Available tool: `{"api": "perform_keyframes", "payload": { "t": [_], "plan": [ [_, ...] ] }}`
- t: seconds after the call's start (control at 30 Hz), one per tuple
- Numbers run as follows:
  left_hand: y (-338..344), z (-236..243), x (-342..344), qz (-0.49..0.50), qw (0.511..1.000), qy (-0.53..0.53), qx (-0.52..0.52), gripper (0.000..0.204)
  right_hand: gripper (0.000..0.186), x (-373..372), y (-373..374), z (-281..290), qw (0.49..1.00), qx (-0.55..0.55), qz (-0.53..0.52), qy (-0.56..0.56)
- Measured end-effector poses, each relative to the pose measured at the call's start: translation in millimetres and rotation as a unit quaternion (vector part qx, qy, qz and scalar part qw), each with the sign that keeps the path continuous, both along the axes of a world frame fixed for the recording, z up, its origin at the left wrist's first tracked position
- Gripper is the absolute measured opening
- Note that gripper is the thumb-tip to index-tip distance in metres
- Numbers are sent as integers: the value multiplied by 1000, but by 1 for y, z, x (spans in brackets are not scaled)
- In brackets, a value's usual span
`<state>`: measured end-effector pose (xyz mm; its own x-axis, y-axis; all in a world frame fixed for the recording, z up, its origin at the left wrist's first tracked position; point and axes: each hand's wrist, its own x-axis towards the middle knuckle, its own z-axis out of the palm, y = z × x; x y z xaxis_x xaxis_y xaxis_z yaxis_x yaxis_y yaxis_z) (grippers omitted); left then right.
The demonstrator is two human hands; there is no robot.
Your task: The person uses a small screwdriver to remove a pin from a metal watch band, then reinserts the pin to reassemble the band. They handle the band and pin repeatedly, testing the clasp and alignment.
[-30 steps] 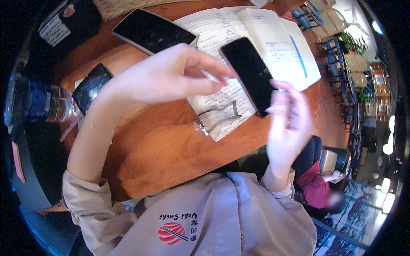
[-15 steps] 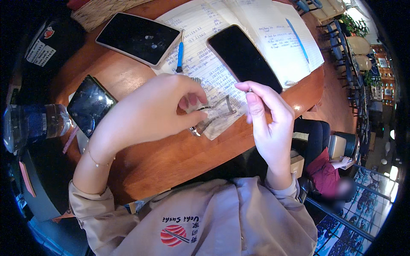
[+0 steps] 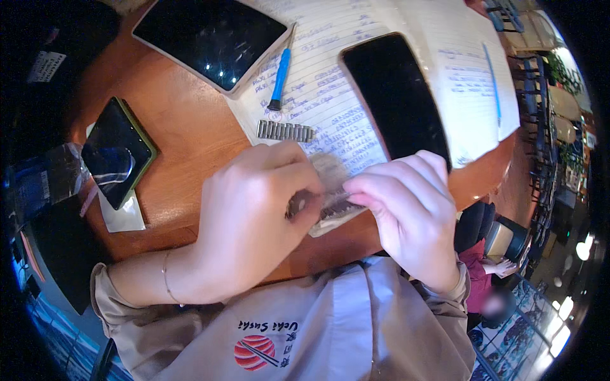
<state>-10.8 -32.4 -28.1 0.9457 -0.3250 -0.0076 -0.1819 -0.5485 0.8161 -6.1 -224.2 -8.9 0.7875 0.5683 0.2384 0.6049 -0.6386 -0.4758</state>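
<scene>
My left hand (image 3: 264, 206) is closed, its thumb and fingers pinching one end of a dark metallic strip (image 3: 338, 206) that resembles part of a watch band. The fingertips of my right hand (image 3: 410, 213) pinch the strip's other end. Motion blur and my fingers hide most of its shape. Just beyond my left hand, a row of silver metal links (image 3: 284, 131) lies on a handwritten notebook page (image 3: 318, 86). Above those links rests a small blue screwdriver (image 3: 280, 79) with a dark end toward me. A black phone (image 3: 397, 95) lies beyond my right hand.
A wide dark-screened device (image 3: 213, 41) lies at the far left of the wooden table (image 3: 181, 159). Nearer left are a green-edged phone (image 3: 117, 152) and a clear bottle (image 3: 41, 184). A blue pen (image 3: 493, 82) lies on the right page. A person in red (image 3: 473, 276) sits at right.
Both hands have come together at the strip; the right was apart before. The row of links, earlier mostly behind my left hand, now shows. The view has shifted and come closer to the table.
</scene>
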Motion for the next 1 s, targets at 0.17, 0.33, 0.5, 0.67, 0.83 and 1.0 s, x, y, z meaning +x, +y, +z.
{"api": "perform_keyframes", "payload": {
  "t": [0.17, 0.33, 0.5, 0.67, 0.83, 1.0],
  "plan": [
    [1, 3, 1, -8, 999, 32, -9, 18, 25, 12, 4, 1, 998, -43, 45, -23],
    [3, -1, 4, -23, 999, 37, -19, 20, 29, 18, 3, 0, 995, -74, 69, -15],
    [3, -4, 7, -29, 999, 21, -18, 22, 33, 20, -1, -8, 993, -71, 90, -30],
    [3, -5, 7, -28, 999, 14, -12, 23, 32, 20, -2, -10, 993, -69, 88, -32],
    [2, -5, 7, -28, 1000, 9, -10, 23, 33, 18, -2, -13, 994, -56, 78, -45],
    [1, -5, 8, -32, 999, 11, -6, 24, 33, 17, -4, -13, 994, -54, 82, -37]
  ]
}}
